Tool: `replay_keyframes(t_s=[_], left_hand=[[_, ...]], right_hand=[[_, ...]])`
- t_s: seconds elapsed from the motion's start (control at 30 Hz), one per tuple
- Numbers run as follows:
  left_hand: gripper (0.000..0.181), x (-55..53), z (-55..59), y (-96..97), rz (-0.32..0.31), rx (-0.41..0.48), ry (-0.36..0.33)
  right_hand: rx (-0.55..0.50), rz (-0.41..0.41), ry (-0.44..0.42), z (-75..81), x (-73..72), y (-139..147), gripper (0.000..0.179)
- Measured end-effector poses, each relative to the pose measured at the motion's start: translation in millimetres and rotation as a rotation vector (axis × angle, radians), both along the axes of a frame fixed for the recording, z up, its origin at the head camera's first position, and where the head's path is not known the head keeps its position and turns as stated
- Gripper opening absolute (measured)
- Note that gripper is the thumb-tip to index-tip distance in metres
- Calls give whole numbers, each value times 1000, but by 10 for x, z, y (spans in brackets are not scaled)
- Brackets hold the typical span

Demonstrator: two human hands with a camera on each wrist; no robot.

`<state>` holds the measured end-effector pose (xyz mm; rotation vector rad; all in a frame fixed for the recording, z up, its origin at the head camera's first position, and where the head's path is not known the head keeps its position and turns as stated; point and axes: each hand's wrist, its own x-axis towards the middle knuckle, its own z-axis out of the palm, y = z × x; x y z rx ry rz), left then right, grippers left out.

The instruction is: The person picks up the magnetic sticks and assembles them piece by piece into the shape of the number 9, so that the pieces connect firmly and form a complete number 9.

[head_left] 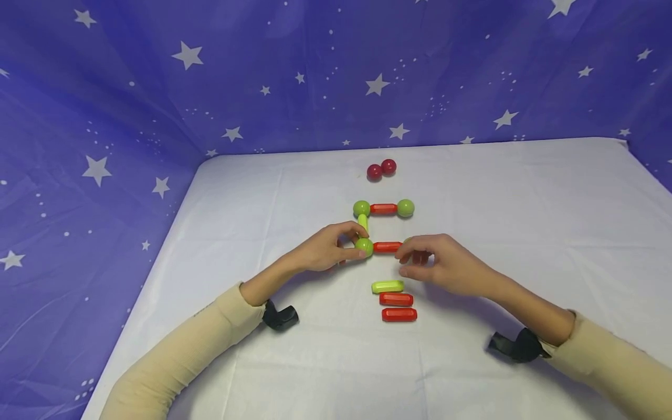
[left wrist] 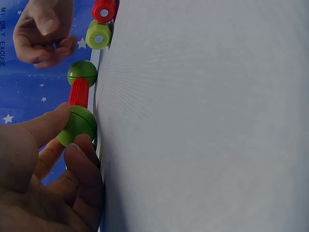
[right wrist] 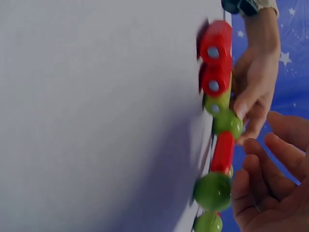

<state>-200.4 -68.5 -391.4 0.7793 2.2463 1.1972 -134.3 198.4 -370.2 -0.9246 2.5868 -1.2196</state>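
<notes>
My left hand (head_left: 336, 246) pinches a green ball (head_left: 364, 248) at the near left corner of a ball-and-rod frame. From that ball a red rod (head_left: 387, 247) runs right to another green ball (right wrist: 213, 192), mostly hidden by my right hand in the head view. My right hand (head_left: 446, 262) hovers beside this end with fingers loosely bent and nothing between them. A yellow-green rod (head_left: 363, 222) leads back to a green ball (head_left: 361, 208). A second red rod (head_left: 384, 209) joins it to a green ball (head_left: 406, 208) at the far right.
Nearer me lie a loose yellow-green rod (head_left: 387, 287) and two red rods, one a red rod (head_left: 399, 315) closest. Two dark red balls (head_left: 374, 172) sit toward the back of the white-covered table (head_left: 294, 361). A blue starry cloth (head_left: 315, 76) hangs behind.
</notes>
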Motion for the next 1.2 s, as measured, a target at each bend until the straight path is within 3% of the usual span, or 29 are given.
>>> replay_keyframes(t_s=[0.17,0.5,1.2], left_hand=[[33,4,2,-2,3,1,-7],[34,17,7,2,9,-2,-4],[33,12,5,5,5,-3,2]], right_hand=[[17,52,-40,-82,17,-62,17],[88,42,-111,-129,27,-100,16],[131,28,-130,-131,69,-10,17]])
